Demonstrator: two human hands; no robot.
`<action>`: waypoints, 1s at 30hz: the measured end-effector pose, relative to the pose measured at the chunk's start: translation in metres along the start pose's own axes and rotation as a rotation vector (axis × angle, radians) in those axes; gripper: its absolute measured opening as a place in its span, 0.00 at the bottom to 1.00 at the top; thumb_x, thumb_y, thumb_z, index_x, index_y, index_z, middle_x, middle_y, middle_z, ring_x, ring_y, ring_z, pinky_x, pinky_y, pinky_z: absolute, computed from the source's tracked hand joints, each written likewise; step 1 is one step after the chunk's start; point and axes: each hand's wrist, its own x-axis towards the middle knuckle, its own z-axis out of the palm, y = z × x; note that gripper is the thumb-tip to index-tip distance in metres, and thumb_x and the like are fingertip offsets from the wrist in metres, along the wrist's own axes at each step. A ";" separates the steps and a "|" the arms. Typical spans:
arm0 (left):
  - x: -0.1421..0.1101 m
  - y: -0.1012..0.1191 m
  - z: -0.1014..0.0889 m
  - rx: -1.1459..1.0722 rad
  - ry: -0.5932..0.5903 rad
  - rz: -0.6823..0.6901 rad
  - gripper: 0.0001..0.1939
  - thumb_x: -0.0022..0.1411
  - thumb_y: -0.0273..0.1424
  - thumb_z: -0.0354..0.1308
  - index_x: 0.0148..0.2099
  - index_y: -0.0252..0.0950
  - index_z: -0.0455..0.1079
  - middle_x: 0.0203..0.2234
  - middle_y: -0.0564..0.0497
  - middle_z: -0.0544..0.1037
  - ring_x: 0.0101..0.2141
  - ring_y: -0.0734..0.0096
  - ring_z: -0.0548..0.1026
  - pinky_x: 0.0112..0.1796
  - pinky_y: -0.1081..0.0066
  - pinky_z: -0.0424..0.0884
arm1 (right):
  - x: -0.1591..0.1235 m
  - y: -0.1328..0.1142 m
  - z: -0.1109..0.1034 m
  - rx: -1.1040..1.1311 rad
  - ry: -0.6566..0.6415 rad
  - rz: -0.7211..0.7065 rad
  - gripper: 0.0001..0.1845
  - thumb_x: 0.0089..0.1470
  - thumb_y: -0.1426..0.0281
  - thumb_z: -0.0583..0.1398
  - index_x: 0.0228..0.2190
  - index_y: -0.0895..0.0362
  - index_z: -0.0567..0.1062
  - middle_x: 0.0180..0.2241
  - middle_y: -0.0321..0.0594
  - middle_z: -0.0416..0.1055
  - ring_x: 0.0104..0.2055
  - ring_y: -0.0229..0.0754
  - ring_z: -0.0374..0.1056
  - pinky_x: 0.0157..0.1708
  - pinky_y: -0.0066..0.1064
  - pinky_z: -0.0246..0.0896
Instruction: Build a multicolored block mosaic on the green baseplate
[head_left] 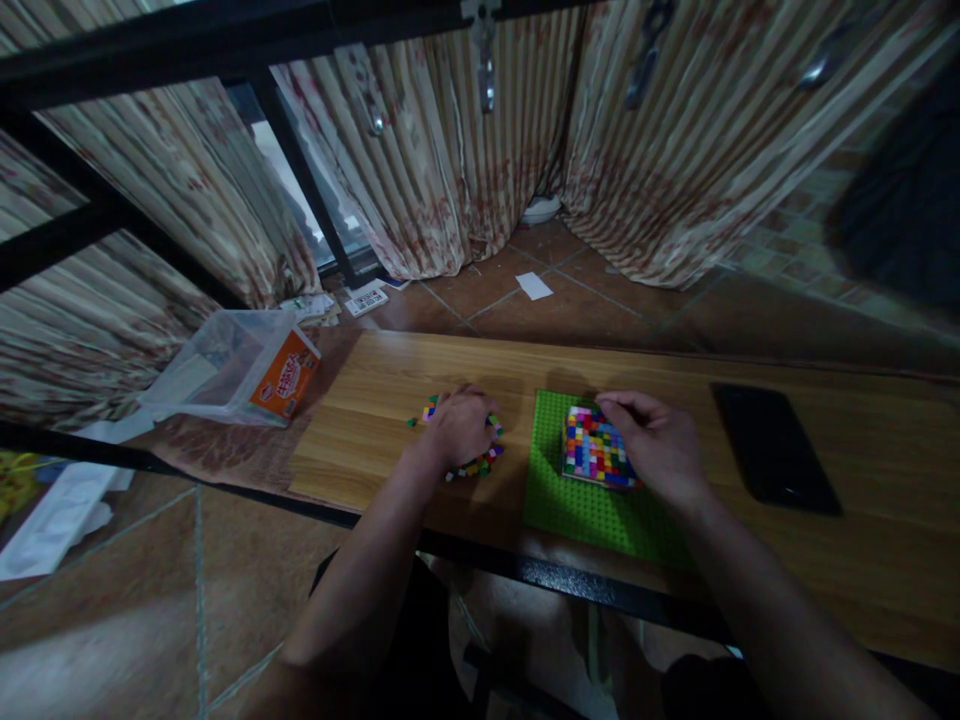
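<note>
On the wooden bench, a green studded baseplate (581,510) carries a block of small multicoloured bricks (592,447). My right hand (660,445) is over the block's right side, thumb and index finger pinched together at its far edge; whatever is between the fingertips is too small to make out. To the left, my left hand (461,425) reaches down over a pile of loose coloured bricks (480,463). Its fingers point away from me and are mostly hidden behind the back of the hand, so their grip does not show.
A black phone-like slab (776,445) lies right of the baseplate. Beyond the bench's left end stands a clear plastic bin (225,365) with an orange label. Striped curtains (450,170) hang behind, and a white paper (533,286) is on the tiled floor.
</note>
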 end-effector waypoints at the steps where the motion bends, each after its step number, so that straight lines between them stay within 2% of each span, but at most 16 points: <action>1: 0.001 0.000 0.000 0.004 -0.013 -0.011 0.13 0.57 0.30 0.58 0.44 0.38 0.79 0.44 0.44 0.79 0.48 0.58 0.74 0.50 0.63 0.69 | 0.000 0.000 0.000 -0.001 0.001 0.005 0.14 0.51 0.58 0.61 0.32 0.54 0.81 0.35 0.41 0.81 0.38 0.46 0.75 0.40 0.37 0.68; 8: 0.003 0.000 -0.004 -0.010 -0.045 -0.047 0.10 0.58 0.31 0.59 0.41 0.36 0.79 0.43 0.43 0.79 0.46 0.59 0.75 0.49 0.64 0.69 | 0.000 -0.002 0.000 -0.011 -0.006 -0.005 0.14 0.51 0.58 0.61 0.32 0.54 0.81 0.35 0.40 0.81 0.38 0.46 0.75 0.39 0.36 0.68; 13: 0.003 -0.004 -0.004 0.002 -0.042 -0.011 0.09 0.58 0.32 0.60 0.40 0.35 0.77 0.42 0.43 0.79 0.45 0.59 0.75 0.47 0.65 0.69 | 0.001 0.000 0.000 0.033 -0.005 0.003 0.14 0.51 0.58 0.61 0.32 0.54 0.81 0.35 0.41 0.81 0.38 0.46 0.75 0.41 0.38 0.68; 20: 0.004 -0.002 -0.006 0.013 -0.047 0.005 0.06 0.59 0.27 0.55 0.34 0.34 0.74 0.31 0.46 0.80 0.36 0.62 0.78 0.44 0.64 0.69 | 0.002 0.000 0.002 0.081 0.001 -0.007 0.13 0.51 0.60 0.62 0.31 0.54 0.81 0.34 0.41 0.80 0.37 0.46 0.75 0.41 0.39 0.69; 23: 0.004 -0.001 -0.005 -0.113 0.013 0.036 0.06 0.58 0.24 0.55 0.35 0.34 0.74 0.31 0.48 0.80 0.34 0.65 0.78 0.41 0.68 0.70 | 0.002 0.002 0.002 0.090 -0.007 -0.018 0.13 0.51 0.59 0.61 0.32 0.55 0.81 0.34 0.41 0.80 0.37 0.46 0.75 0.41 0.40 0.69; 26: 0.005 0.004 0.001 -0.337 0.102 0.089 0.07 0.57 0.23 0.56 0.37 0.34 0.74 0.33 0.48 0.80 0.35 0.67 0.78 0.40 0.70 0.72 | 0.003 0.003 0.002 0.100 -0.005 -0.009 0.13 0.51 0.59 0.61 0.32 0.55 0.81 0.34 0.41 0.80 0.37 0.46 0.75 0.42 0.40 0.68; 30: 0.008 0.023 0.017 -0.685 0.199 0.139 0.08 0.59 0.23 0.56 0.39 0.34 0.74 0.36 0.48 0.80 0.37 0.69 0.78 0.41 0.70 0.74 | 0.003 0.002 0.003 0.099 -0.012 -0.016 0.13 0.51 0.59 0.61 0.31 0.55 0.80 0.34 0.41 0.80 0.37 0.46 0.74 0.42 0.39 0.68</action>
